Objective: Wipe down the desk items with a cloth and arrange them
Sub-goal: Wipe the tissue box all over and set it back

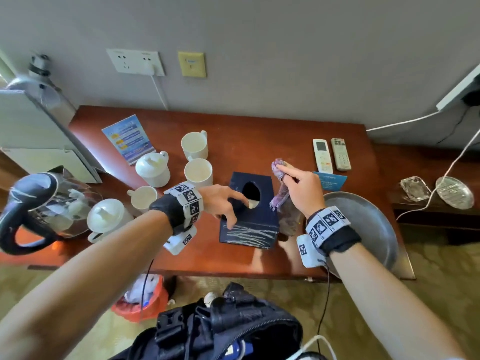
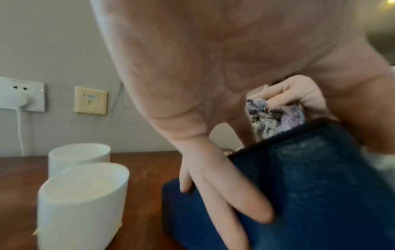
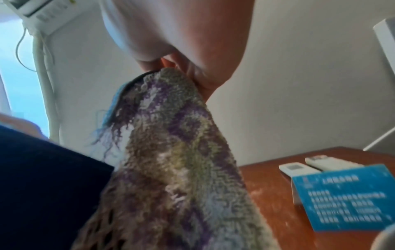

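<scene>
A dark blue tissue box (image 1: pixel 249 211) with an oval opening stands in the middle of the red-brown desk (image 1: pixel 207 258). My left hand (image 1: pixel 235 209) rests on the box's top near edge, its fingers (image 2: pixel 213 194) straight down the box's (image 2: pixel 310 186) left side. My right hand (image 1: pixel 296 185) hovers just right of the box and grips a purple patterned cloth (image 1: pixel 280 185). The cloth (image 3: pixel 171 160) hangs from the fingers down to the desk against the box's right side (image 3: pixel 42 177).
White mugs (image 1: pixel 194 145) (image 1: pixel 198 172) (image 1: pixel 142 197) and two lidded cups (image 1: pixel 153 167) (image 1: pixel 107 216) stand left of the box, a glass kettle (image 1: pixel 39 203) beyond them. Two remotes (image 1: pixel 322 155), a blue card (image 1: pixel 331 181) and a round metal tray (image 1: pixel 363 224) lie to the right.
</scene>
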